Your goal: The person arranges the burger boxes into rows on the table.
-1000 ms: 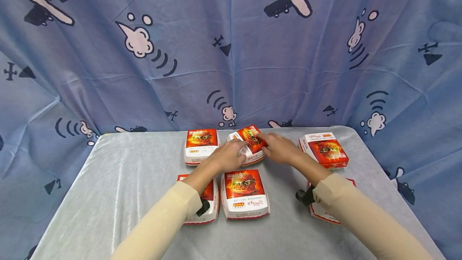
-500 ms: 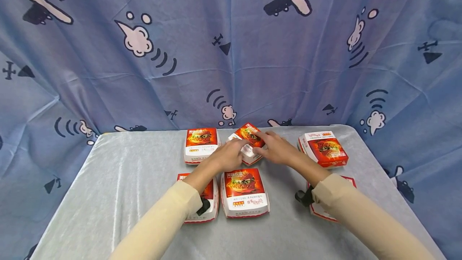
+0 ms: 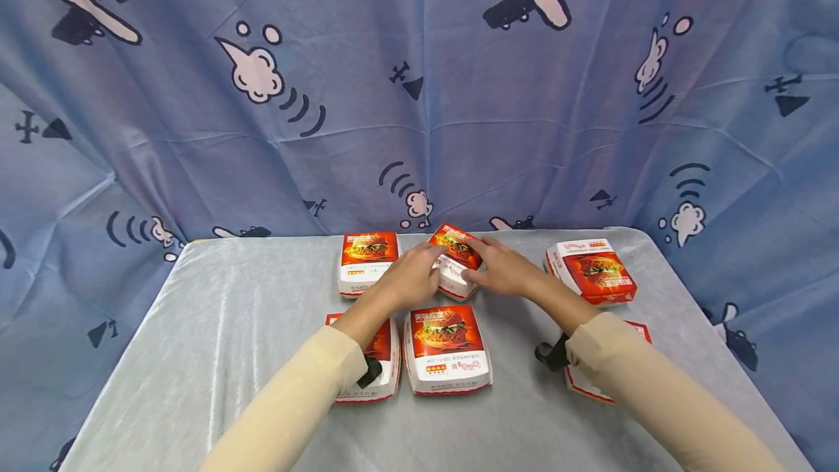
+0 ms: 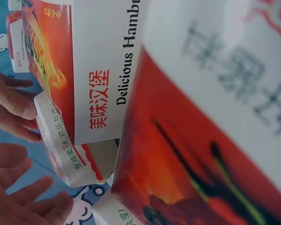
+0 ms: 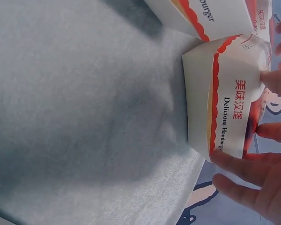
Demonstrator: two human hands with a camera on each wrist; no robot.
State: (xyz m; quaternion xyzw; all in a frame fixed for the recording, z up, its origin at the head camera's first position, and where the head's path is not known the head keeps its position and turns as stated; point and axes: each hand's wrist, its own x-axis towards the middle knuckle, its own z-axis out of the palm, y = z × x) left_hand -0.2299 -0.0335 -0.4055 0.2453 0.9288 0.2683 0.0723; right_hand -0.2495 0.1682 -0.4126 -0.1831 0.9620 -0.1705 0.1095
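One red-and-white hamburger box (image 3: 459,253) lies near the far edge of the grey cloth-covered table (image 3: 511,421), turned at an angle between the person's hands. We read "Delicious Hamburger" on its side and find its lid down, so whatever it contains is hidden from us. The right hand (image 3: 505,268) has its fingers spread, with tips against the box; the left hand (image 3: 409,279) is at the opposite side, fingers loosely apart, and we cannot tell how firmly it touches. Five similar cartons lie about, their contents out of our sight: the back left carton (image 3: 368,261) just beside the left hand, the front left carton (image 3: 384,352) partly under the left forearm, the front middle carton (image 3: 448,352) just beside that one, the back right carton (image 3: 595,272) with its red half nearer us, and the front right carton (image 3: 585,383), mostly covered by the right sleeve (image 3: 636,377).
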